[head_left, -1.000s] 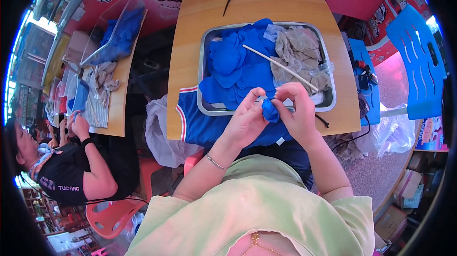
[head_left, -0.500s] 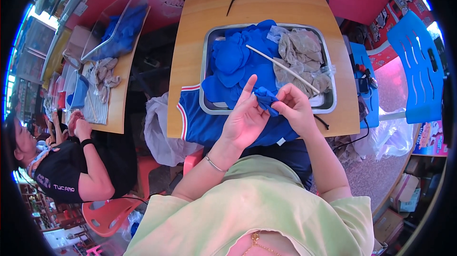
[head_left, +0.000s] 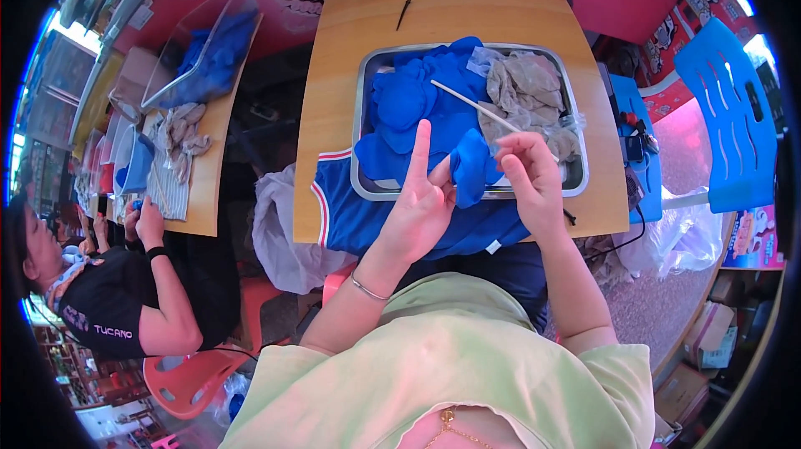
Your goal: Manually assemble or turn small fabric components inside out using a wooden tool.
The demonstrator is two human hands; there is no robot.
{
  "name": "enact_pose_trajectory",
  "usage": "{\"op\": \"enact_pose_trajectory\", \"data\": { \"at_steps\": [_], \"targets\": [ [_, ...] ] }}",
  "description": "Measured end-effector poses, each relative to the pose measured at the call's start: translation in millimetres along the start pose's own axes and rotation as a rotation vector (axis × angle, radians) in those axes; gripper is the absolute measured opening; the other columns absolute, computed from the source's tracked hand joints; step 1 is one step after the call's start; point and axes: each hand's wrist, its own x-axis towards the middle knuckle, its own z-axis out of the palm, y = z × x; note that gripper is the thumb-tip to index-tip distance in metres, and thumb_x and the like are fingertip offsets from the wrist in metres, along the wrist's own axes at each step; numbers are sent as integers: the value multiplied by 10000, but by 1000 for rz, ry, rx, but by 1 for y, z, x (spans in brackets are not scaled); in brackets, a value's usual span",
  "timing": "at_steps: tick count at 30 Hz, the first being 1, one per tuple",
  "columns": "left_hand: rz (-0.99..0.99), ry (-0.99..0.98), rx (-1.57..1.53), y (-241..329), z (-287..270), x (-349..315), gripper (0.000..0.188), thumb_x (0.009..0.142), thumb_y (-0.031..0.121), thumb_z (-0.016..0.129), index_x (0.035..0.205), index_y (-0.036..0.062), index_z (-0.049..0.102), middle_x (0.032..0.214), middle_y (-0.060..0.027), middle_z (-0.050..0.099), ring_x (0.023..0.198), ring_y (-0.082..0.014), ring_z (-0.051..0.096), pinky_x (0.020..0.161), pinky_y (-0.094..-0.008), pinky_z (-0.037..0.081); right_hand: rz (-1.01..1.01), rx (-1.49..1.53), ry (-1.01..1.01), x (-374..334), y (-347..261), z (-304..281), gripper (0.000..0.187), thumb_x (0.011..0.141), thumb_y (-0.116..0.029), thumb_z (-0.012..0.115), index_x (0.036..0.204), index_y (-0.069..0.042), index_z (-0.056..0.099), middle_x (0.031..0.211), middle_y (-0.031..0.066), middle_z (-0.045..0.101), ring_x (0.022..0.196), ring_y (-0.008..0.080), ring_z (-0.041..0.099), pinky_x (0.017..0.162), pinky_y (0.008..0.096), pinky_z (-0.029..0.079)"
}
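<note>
Since a second ago, both hands have drawn back from the metal tray (head_left: 576, 174) toward its near rim and come apart. Then they were bunched together over a small blue cloth piece (head_left: 472, 167); now that piece hangs between them, draped over the tray's near rim. Against the piece's left edge sits the left hand (head_left: 421, 207), its forefinger pointing straight up over the tray and the other fingers curled loosely; whether thumb and middle finger pinch the cloth I cannot tell, as the folds hide the contact. Just right of the piece, over the same rim, the right hand (head_left: 527, 174) has thumb and forefinger pressed together, seemingly on a fine thread too thin to make out. Inside the tray lie a heap of blue cloth pieces (head_left: 409, 107) on its left side and a heap of grey cloth pieces (head_left: 530, 86) on its right, with a thin white stick (head_left: 476, 105) slanting across both. A blue garment with red and white trim (head_left: 350, 211) lies under the tray's near edge, on the wooden table (head_left: 334, 90).
</note>
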Motion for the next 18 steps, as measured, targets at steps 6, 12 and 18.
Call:
{"op": "enact_pose_trajectory", "data": {
  "at_steps": [6,12,18],
  "targets": [
    [3,-66,119,8,-4,-8,864,887,140,622,1492,209,9,1283,-67,484,1037,-111,467,863,-221,370,-2,-122,-114,1,-6,12,135,859,-68,624,982,-14,608,835,20,618,724,83,563,673,215,452],
    [47,2,317,20,-3,-13,858,869,44,620,1494,182,48,1164,-54,548,955,-62,486,761,-173,400,-121,-249,-201,9,-12,20,76,851,-52,626,909,-8,605,810,14,619,706,80,549,637,231,445],
    [-36,39,524,45,-5,-13,750,861,-15,590,1476,134,187,996,-46,618,852,-55,528,734,-169,418,198,32,-321,8,-16,17,66,898,-72,564,940,-22,556,841,17,566,752,64,511,685,204,410]
  ]
}}
